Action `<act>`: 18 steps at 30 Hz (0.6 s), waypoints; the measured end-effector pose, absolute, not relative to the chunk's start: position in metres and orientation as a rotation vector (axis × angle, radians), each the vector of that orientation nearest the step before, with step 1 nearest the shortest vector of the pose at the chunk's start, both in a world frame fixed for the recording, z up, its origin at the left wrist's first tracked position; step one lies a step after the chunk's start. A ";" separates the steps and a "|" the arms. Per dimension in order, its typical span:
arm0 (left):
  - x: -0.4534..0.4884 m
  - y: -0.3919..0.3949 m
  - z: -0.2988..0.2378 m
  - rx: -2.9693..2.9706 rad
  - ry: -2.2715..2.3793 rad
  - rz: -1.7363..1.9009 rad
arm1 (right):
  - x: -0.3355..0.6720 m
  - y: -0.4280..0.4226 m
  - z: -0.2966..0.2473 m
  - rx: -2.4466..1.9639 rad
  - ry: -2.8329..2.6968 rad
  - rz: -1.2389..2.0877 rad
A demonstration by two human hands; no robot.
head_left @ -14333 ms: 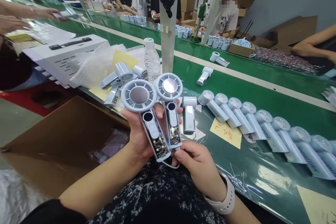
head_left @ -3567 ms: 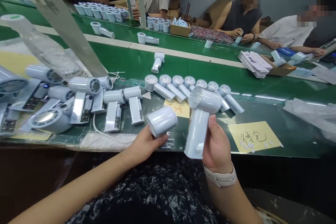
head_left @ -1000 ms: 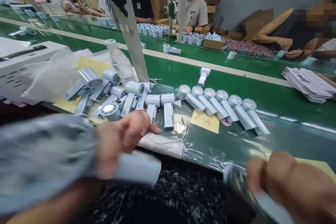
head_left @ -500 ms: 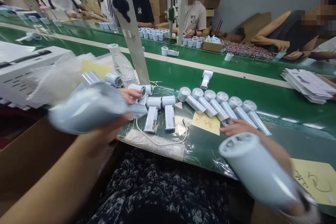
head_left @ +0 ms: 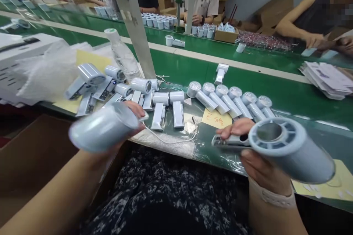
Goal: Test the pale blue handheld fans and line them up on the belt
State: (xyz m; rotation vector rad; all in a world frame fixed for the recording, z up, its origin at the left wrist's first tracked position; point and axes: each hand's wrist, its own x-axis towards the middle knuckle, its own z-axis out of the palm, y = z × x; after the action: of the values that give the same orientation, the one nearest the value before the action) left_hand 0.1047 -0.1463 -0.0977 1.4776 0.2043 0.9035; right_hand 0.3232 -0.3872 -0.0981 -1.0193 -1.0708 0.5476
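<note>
My left hand (head_left: 134,112) is closed around a light-blue handheld fan (head_left: 103,126), its round head toward the left and slightly blurred. My right hand (head_left: 260,170) grips a second handheld fan (head_left: 300,154) by its handle, which points left between thumb and fingers. The vented ring end of that fan's head faces up toward me. Between the hands, two fans (head_left: 178,112) lie on the bench beside a white cable (head_left: 168,141). Just beyond my right hand, a slanting row of fans (head_left: 222,90) rests with grilles up, touching a yellow note (head_left: 216,118).
More fans (head_left: 91,74) are piled at the left by a plastic bottle (head_left: 124,57) and a metal post (head_left: 138,25). A green conveyor (head_left: 190,66) carries a fan (head_left: 221,72). Leaflets (head_left: 328,77) are stacked at right. Several people work across the belt.
My right hand has turned its fan, so the handle and vented ring now show. The left fan has tilted and shifted, uncovering the pile behind it. The camera view has moved slightly.
</note>
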 end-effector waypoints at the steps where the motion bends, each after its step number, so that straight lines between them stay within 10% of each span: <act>1: 0.107 -0.150 -0.094 1.453 0.165 0.895 | 0.320 -0.386 -0.095 -1.020 -1.049 0.572; 18: 0.149 -0.215 -0.105 0.695 0.244 0.418 | 0.285 -0.348 -0.109 -1.571 -0.854 0.597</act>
State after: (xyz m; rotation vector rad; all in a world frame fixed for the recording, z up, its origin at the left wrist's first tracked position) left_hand 0.1488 -0.2155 -0.1049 0.6950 0.2441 0.4179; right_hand 0.2853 -0.3481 -0.1094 -1.5709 -0.8543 0.5972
